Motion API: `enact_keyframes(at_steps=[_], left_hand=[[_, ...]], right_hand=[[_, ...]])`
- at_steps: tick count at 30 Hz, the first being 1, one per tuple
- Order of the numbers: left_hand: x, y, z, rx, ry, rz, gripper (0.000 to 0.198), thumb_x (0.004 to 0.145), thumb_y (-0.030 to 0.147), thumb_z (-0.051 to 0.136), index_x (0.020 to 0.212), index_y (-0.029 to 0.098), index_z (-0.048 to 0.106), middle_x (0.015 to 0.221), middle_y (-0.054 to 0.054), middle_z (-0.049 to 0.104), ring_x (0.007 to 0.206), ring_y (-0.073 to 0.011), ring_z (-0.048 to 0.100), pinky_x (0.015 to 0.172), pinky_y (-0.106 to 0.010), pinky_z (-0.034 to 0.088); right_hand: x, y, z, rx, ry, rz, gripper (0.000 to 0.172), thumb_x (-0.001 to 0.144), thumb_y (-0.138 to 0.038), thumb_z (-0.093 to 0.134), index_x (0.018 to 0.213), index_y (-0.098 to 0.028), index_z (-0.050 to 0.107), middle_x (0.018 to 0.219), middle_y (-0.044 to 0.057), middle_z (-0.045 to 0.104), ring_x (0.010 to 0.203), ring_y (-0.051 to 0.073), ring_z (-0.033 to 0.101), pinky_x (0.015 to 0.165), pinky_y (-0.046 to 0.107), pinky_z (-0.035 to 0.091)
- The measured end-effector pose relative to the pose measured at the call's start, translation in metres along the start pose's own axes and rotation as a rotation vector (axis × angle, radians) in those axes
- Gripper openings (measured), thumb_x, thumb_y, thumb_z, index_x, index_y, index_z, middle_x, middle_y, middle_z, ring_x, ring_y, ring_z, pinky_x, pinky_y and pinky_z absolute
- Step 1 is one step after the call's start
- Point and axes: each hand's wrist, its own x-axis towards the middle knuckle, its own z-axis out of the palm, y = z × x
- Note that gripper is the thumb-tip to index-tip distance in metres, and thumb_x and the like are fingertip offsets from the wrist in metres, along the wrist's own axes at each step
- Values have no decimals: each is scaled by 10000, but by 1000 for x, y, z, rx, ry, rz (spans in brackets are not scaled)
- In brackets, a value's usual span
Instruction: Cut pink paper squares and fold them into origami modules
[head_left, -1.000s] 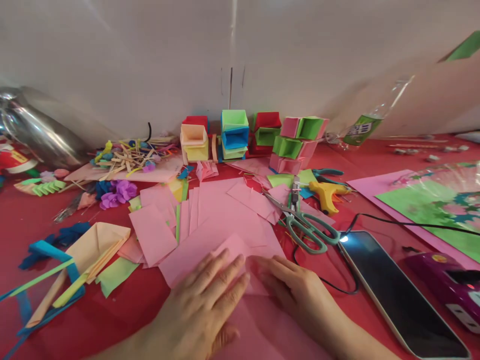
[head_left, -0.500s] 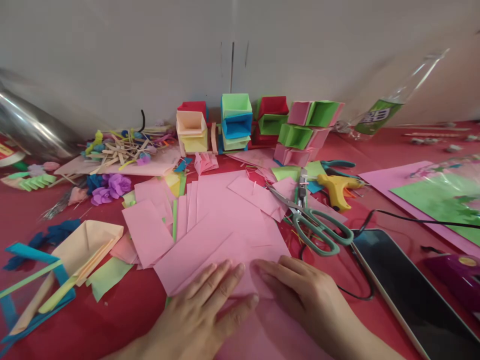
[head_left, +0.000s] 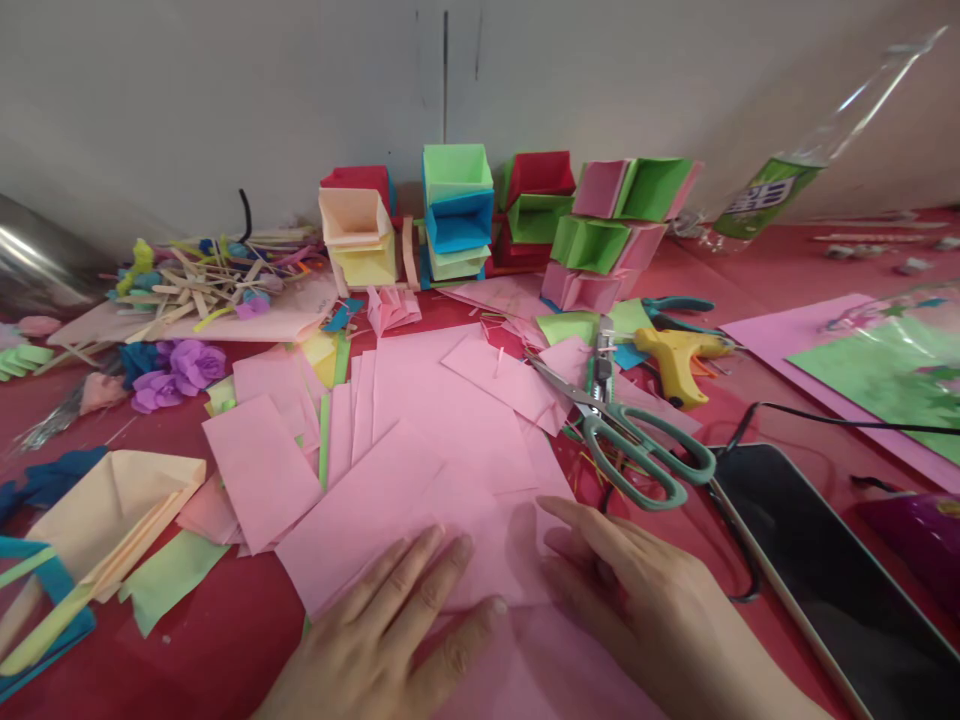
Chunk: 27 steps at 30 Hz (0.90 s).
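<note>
My left hand [head_left: 405, 620] lies flat on a sheet of pink paper [head_left: 480, 535], its fingers stretched out and pressing it down. My right hand [head_left: 637, 590] hovers at the sheet's right side, index finger extended and the others loosely curled, with nothing visible in it. A shadow falls on the paper by its fingertips. Under and beyond the sheet are more pink pieces, among them a loose pink rectangle [head_left: 262, 470] on the left. Green-handled scissors [head_left: 637, 450] rest just past my right hand, overlapping a utility knife [head_left: 602, 365].
Folded paper boxes [head_left: 457, 215] stand stacked along the wall. To the right are a yellow glue gun [head_left: 679, 360], a smartphone [head_left: 817, 560], a black cable [head_left: 840, 425] and a leaning clear bottle [head_left: 772, 195]. Wooden sticks [head_left: 202, 285] and purple paper flowers [head_left: 184, 370] lie left.
My right hand has lifted a little off the paper, its index finger now raised and apart. My left hand still presses the sheet. The view has shifted slightly.
</note>
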Motion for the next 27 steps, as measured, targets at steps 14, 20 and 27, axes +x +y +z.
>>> enact_keyframes(at_steps=[14,20,27], left_hand=[[-1,-2,0,-9,-52,10,607,869,254,477,1434,261,256,1401,-98,440,1290,-306,371,1001,-402,344],[-1,-1,1,-4,-57,9,634,855,182,467,1440,254,236,1408,-108,429,1283,-311,384,1000,-405,343],[-1,0,2,-29,-57,-14,623,865,208,464,1441,255,231,1431,-110,397,1297,-307,361,1016,-409,313]], right_hand=[[2,-5,3,-62,34,-68,188,902,-217,392,971,-202,567,762,29,683,658,176,648,536,261,516],[2,-4,2,-107,31,-123,243,925,-254,372,979,-204,604,723,37,673,634,183,641,535,275,522],[3,-2,3,-112,43,-108,270,923,-224,359,980,-195,622,771,52,692,675,176,651,578,265,527]])
